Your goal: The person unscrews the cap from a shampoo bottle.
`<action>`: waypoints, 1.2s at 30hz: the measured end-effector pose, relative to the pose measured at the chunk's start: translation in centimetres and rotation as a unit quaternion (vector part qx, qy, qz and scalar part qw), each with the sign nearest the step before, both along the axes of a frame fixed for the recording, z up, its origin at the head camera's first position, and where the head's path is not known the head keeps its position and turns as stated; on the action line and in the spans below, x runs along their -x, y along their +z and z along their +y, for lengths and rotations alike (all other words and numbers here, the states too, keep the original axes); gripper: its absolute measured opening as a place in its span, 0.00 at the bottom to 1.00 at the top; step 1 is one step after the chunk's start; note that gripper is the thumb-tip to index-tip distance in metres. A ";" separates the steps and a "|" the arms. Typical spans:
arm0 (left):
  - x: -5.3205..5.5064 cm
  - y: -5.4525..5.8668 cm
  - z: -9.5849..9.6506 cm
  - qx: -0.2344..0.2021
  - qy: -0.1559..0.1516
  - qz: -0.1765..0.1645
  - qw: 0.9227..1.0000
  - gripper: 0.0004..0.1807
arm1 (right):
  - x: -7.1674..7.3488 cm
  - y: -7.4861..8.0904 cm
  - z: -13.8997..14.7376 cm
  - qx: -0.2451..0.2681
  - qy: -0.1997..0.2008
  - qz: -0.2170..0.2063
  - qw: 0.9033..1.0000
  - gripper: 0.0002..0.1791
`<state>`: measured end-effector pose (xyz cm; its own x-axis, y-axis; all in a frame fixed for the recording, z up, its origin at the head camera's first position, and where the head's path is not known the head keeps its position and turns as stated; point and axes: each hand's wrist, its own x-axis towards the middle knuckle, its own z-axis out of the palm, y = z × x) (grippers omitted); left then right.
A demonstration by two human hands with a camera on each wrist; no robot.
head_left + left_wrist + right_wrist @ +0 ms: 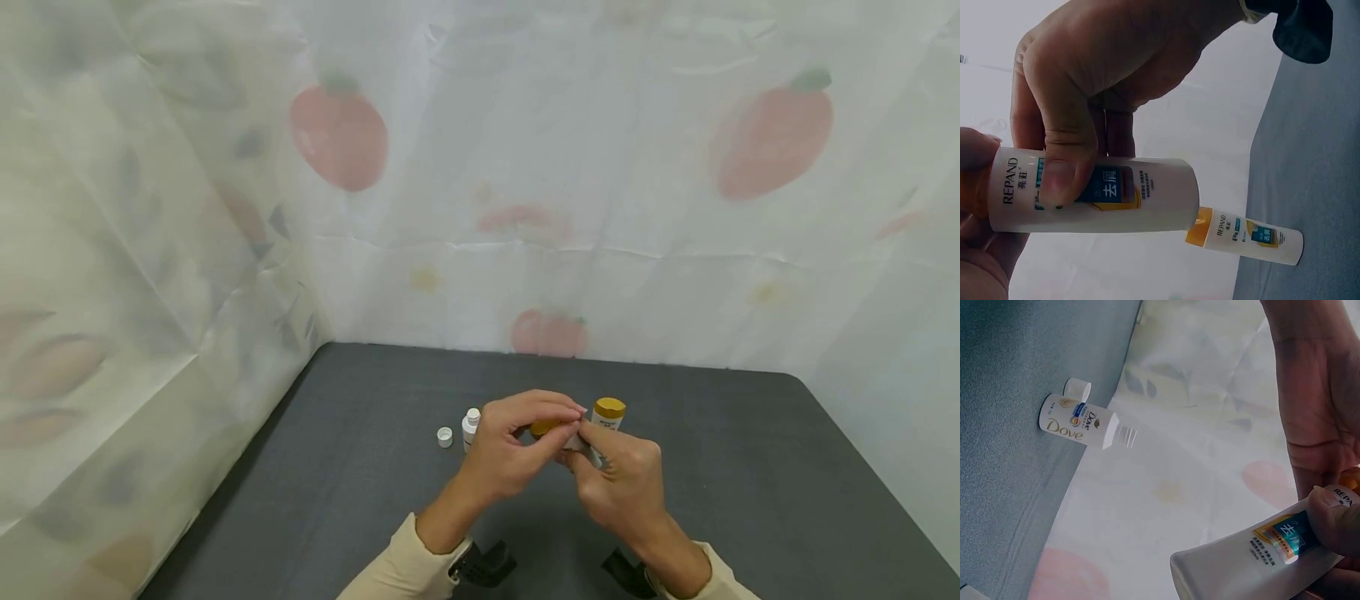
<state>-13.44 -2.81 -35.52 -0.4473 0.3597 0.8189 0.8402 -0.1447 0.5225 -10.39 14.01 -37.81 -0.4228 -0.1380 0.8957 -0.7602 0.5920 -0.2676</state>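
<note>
Head view: two hands met above the dark desk (360,483), with the shampoo bottle (1119,187) between them.
Left grip: the left hand (510,437) curled closely round the orange cap (540,427).
Right grip: the right hand (622,475) pinched the bottle's body, its thumb (1065,178) laid across the label (1110,187), with no slack.
Cap end: upward; the base pointed down.
Long axis: tilted; in the right wrist view it slanted from a lower-left base to the cap at the right edge.
Matching bottle: the matching bottle (608,408) stood upright beyond the right hand.
Dove: the Dove bottle (1079,422) stood uncapped, the white cap (445,437) near it.
</note>
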 end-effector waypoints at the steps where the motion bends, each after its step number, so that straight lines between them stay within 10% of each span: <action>1: -0.1 0.0 0.0 0.002 0.003 -0.007 1.000 0.09 | 0.0 0.0 0.0 0.001 0.002 -0.001 1.000 0.10; 10: -0.2 0.0 -1.9 0.036 -0.029 -0.105 0.993 0.14 | -0.3 0.5 0.2 0.010 -0.007 -0.028 1.000 0.18; 29: 0.1 -0.4 -1.5 0.006 -0.066 -0.055 0.996 0.16 | -0.3 0.3 -0.1 0.016 0.010 -0.031 0.999 0.17; 36: 0.6 -0.1 -2.5 0.036 -0.161 -0.084 0.983 0.19 | -0.7 0.4 0.0 0.018 0.007 -0.059 0.998 0.23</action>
<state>-14.00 -5.36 -35.66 -0.4277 0.5586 0.7107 0.6577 -0.3470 0.6686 -9.69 14.00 -37.38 -0.5242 -0.1130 0.8441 -0.7299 0.5703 -0.3769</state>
